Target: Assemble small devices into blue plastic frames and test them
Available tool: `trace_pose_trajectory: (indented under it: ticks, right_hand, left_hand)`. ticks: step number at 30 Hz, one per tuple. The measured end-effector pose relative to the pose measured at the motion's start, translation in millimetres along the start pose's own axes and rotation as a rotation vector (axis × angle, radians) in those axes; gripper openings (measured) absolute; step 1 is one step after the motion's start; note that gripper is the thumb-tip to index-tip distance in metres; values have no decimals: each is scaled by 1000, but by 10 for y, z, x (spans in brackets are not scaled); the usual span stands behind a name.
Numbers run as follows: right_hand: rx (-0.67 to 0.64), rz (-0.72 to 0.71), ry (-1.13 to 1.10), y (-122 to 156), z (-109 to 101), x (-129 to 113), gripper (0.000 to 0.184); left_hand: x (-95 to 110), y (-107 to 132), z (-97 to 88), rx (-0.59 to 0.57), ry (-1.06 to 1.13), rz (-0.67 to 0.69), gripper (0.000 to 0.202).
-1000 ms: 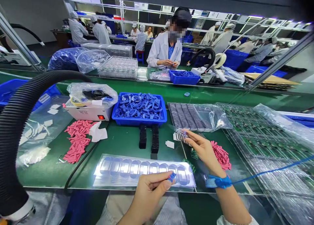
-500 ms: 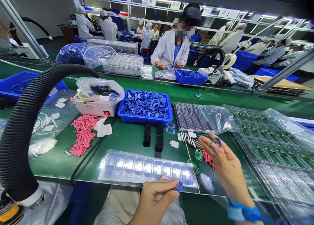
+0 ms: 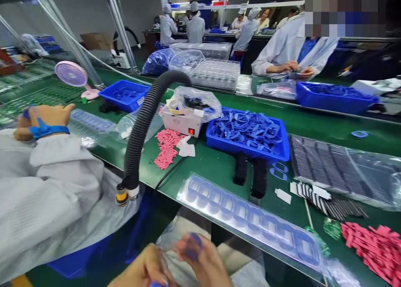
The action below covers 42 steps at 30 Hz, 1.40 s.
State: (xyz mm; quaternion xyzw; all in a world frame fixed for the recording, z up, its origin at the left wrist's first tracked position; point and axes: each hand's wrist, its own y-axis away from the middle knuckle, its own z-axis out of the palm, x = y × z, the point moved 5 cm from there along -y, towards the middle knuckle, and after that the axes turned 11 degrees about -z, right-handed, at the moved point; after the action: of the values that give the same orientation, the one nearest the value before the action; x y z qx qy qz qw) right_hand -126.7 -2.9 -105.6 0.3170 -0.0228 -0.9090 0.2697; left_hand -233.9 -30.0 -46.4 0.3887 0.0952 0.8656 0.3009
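Note:
At the bottom edge, my left hand [image 3: 145, 264] is closed on a small blue plastic piece [image 3: 158, 284], which is mostly cut off by the frame. My right hand [image 3: 208, 262] is beside it, smeared by motion, with a blue plastic ring [image 3: 193, 242] between its fingers. Both hands are over my lap, in front of the table edge. Just beyond them, a clear plastic tray [image 3: 184, 194] lies along the edge with a row of oval blue-rimmed pieces in its pockets.
A blue bin [image 3: 247, 151] of blue plastic parts stands behind the tray. Black stacks [image 3: 259, 178], pink strips [image 3: 372, 247] and a bagged black sheet [image 3: 332, 170] surround it. A black hose [image 3: 140, 124] arches at left. A co-worker's hand [image 3: 50, 118] reaches in farther left.
The view has swung left, bringing in the neighbouring co-worker's arm and a pink fan. My right hand has come from above the table to beside my left, still with the ring.

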Motion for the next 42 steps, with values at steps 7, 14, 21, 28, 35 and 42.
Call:
trace_pose_trajectory:
  ticks: [7, 14, 21, 28, 35, 42]
  right_hand:
    - [-153, 293, -87, -984, 589, 1035, 54]
    - [-185, 383, -135, -1009, 643, 1508, 57]
    - [-57, 294, -42, -967, 35, 1410, 32]
    - [-111, 273, -27, -1038, 305, 1297, 38]
    - [-205, 361, -33, -977, 617, 1369, 50]
    - [-100, 358, -31, -541, 198, 914, 40]
  left_hand:
    - [375, 714, -716, 438, 165, 126, 22]
    - [349, 963, -1406, 620, 282, 130, 26]
    - [304, 289, -1584, 645, 384, 150, 14]
    - [174, 591, -1592, 644, 400, 109, 10]
    - [270, 919, -1727, 759, 404, 183, 11]
    - [235, 241, -1504, 720, 381, 105, 16]
